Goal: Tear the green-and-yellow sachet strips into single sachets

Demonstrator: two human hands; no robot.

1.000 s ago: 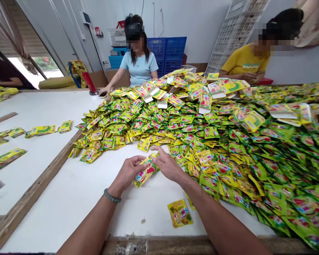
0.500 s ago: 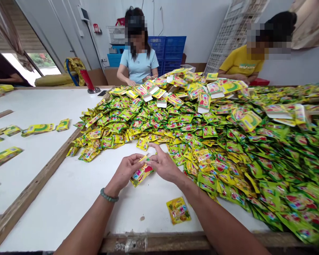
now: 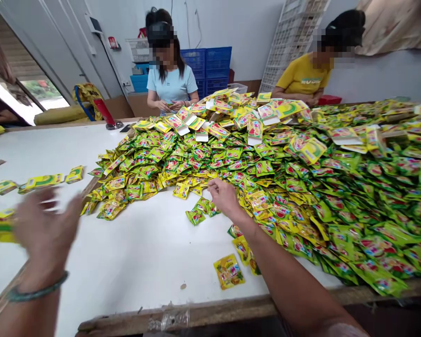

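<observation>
A short strip of small green sachets point(image 3: 199, 210) now lies flat on the white worktop point(image 3: 136, 252), just below the big heap of sachets point(image 3: 284, 187). A moment ago our two hands held a strip between them, though we cannot tell whether this is the same one. Those hands have since come apart. Our right hand point(image 3: 224, 199) sits at the edge of the heap, fingers loosely curled just beside the strip, and we cannot tell whether it is pinching anything. Our left hand point(image 3: 45, 234), blurred by motion, has swung far out to the left, open with its fingers spread and nothing visible in it, near a row of long yellow packets point(image 3: 42, 181). A single yellow sachet point(image 3: 229, 271) lies apart on the worktop, close to its wooden edge point(image 3: 182, 318). Across the heap, a co-worker in a light blue T-shirt point(image 3: 171, 84) works with both hands, another in a yellow T-shirt point(image 3: 303, 77) sits further right, and blue crates point(image 3: 205, 65) are stacked behind them.
</observation>
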